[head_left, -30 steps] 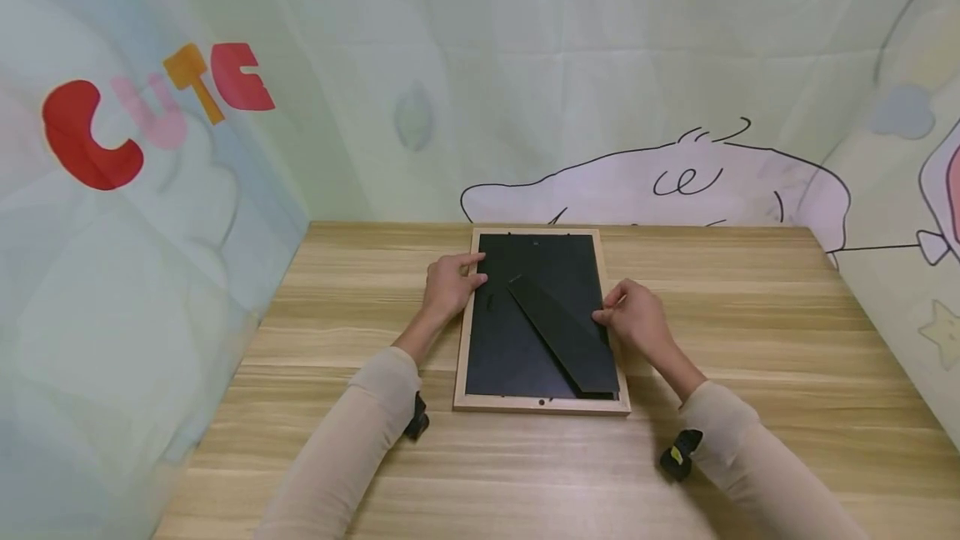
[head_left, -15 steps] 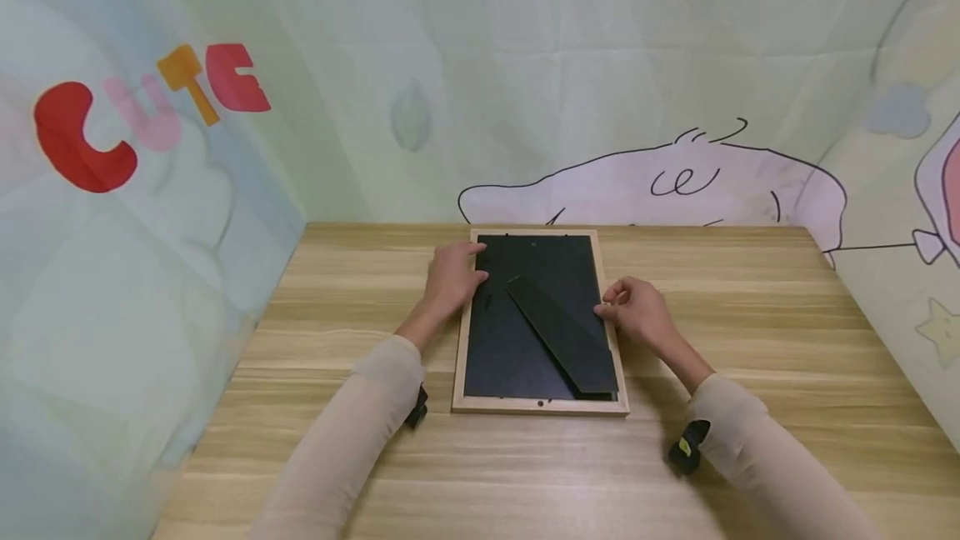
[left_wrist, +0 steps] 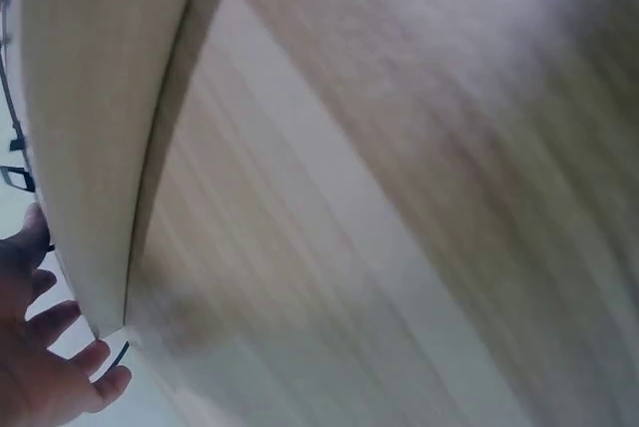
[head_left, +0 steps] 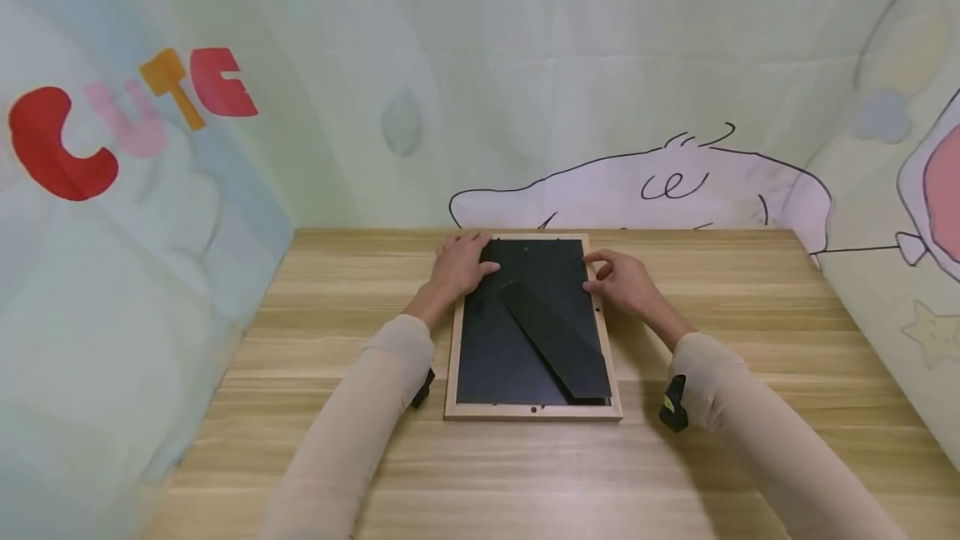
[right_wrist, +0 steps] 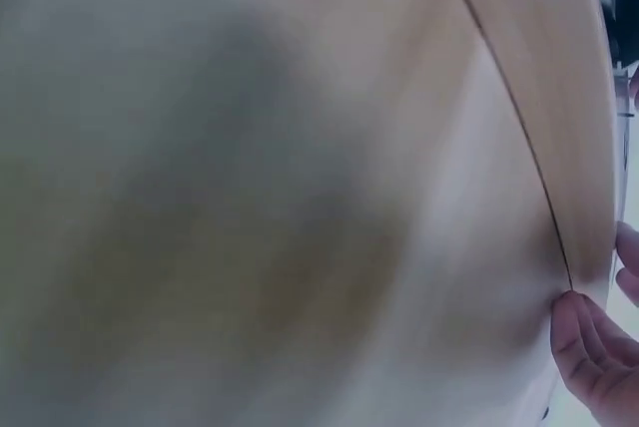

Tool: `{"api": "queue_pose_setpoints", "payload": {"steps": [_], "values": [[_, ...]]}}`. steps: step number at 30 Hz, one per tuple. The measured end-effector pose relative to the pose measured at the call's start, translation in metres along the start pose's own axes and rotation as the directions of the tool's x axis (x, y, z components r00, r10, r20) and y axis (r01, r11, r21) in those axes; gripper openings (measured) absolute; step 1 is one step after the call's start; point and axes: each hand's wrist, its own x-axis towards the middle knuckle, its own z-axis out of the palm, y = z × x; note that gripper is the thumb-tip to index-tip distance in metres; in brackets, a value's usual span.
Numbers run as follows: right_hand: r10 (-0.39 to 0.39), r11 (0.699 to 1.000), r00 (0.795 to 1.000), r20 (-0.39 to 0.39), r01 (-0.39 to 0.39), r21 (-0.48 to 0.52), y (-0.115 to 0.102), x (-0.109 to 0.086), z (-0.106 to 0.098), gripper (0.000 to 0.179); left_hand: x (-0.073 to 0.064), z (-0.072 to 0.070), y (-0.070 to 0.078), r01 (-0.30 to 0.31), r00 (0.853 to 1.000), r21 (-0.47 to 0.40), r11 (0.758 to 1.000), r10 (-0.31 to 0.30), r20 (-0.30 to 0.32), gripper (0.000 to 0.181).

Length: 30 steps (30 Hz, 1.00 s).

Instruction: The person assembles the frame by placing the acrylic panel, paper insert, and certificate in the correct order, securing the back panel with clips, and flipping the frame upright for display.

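A picture frame (head_left: 452, 373) lies face down on the wooden table, its pale wood rails around a black backing (head_left: 487, 348). A black easel stand (head_left: 558, 340) slants across that backing towards the near right corner. My left hand (head_left: 459, 267) holds the frame at its far left, thumb over the backing's edge and fingers at the rail. On the right rail, my right hand (head_left: 622, 277) grips near the far end, thumb and index finger apart on top. In the right wrist view, curled fingers (right_wrist: 589, 342) meet the frame's outer side.
The wooden tabletop (head_left: 330, 298) spreads around the frame. A printed backdrop (head_left: 360, 90) with coloured letters and a cartoon outline rises behind the table's far edge and along both sides.
My right hand has moved away from me along the right rail, uncovering a dark dot there. My left hand has shifted slightly towards the far left corner. The view has turned a little right.
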Motion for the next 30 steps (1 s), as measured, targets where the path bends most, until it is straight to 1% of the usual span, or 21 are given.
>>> {"api": "queue_pose_setpoints", "payload": {"steps": [3,5,7,9,12,16,19,21,24,27,30], "values": [[-0.064,0.992,0.997,0.031,0.067,-0.109,-0.006,0.015,0.002,0.054,0.000,0.000,-0.002,0.014,0.999,0.002,1.000,-0.014,0.033,0.059],[-0.098,0.978,0.994,0.051,0.106,-0.180,-0.010,0.025,0.003,0.058,0.001,0.000,-0.003,0.016,0.999,-0.001,1.000,-0.016,0.043,0.058],[-0.121,0.954,0.990,0.071,0.135,-0.266,-0.014,0.034,0.004,0.060,0.002,0.001,-0.002,0.015,0.999,-0.011,1.000,-0.015,0.050,0.058],[-0.128,0.935,0.987,0.101,0.154,-0.321,-0.018,0.040,0.005,0.061,0.002,0.002,-0.002,0.015,0.998,-0.028,1.000,-0.013,0.054,0.058],[-0.128,0.915,0.983,0.130,0.167,-0.366,-0.023,0.046,0.007,0.060,0.003,0.003,0.000,0.020,0.998,-0.051,0.998,-0.017,0.062,0.059],[-0.126,0.912,0.984,0.129,0.166,-0.375,-0.026,0.047,0.008,0.057,0.003,0.003,0.001,0.025,0.998,-0.077,0.997,-0.020,0.058,0.059],[-0.130,0.908,0.985,0.113,0.164,-0.384,-0.023,0.046,0.008,0.055,0.003,0.002,0.001,0.017,0.999,-0.077,0.997,-0.014,0.041,0.058],[-0.146,0.898,0.984,0.102,0.175,-0.404,-0.021,0.046,0.008,0.054,0.004,0.003,0.001,0.000,0.999,-0.056,0.998,0.002,0.032,0.057],[-0.154,0.890,0.985,0.083,0.175,-0.421,-0.020,0.045,0.007,0.052,0.004,0.005,0.001,-0.033,0.999,-0.022,0.999,0.033,0.022,0.055],[-0.155,0.891,0.986,0.063,0.167,-0.423,-0.018,0.046,0.006,0.049,0.005,0.008,-0.001,-0.076,0.997,0.009,0.997,0.076,0.001,0.054],[-0.167,0.891,0.985,0.041,0.168,-0.421,-0.016,0.047,0.006,0.045,0.005,0.008,-0.001,-0.092,0.996,0.016,0.996,0.092,-0.009,0.053]]}}
